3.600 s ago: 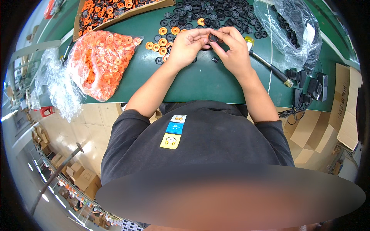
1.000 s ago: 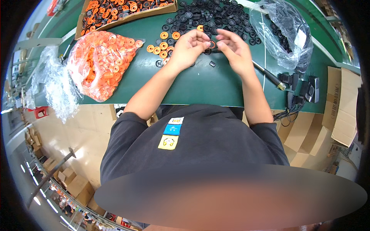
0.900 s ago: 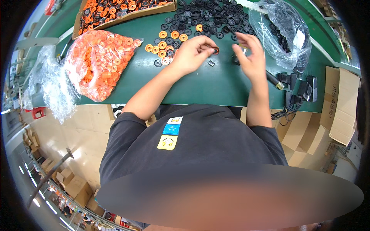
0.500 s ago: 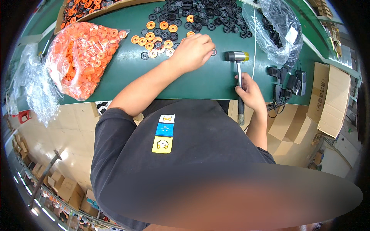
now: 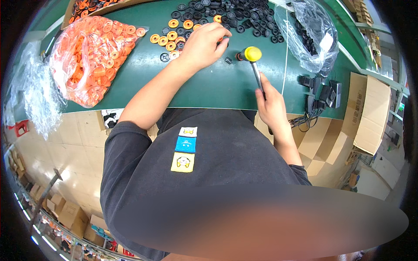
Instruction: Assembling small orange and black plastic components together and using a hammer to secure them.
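My right hand [image 5: 273,102] is closed around the handle of a mallet [image 5: 252,54], which has a yellow face and a metal neck. The mallet's head is tilted up above the green table, with a small black part [image 5: 228,60] lying just left of it. Over the edge of a group of orange and black plastic wheels, my left hand [image 5: 205,42] has its fingers curled together. Something dark shows at those fingertips, too covered to name. Orange wheels [image 5: 163,41] lie left of that hand, and a heap of black wheels [image 5: 244,13] is beyond it.
A clear bag of orange wheels [image 5: 93,65] sits at the left, beside crumpled plastic film [image 5: 41,93]. To the right are a clear bag with black parts [image 5: 311,39] and black power adapters [image 5: 326,93] with cables. An open cardboard box [image 5: 372,115] stands off the table's right end.
The mallet has swung up and left, its yellow face turning toward me. My left hand has shifted left and away from me. The small black part now shows on the table.
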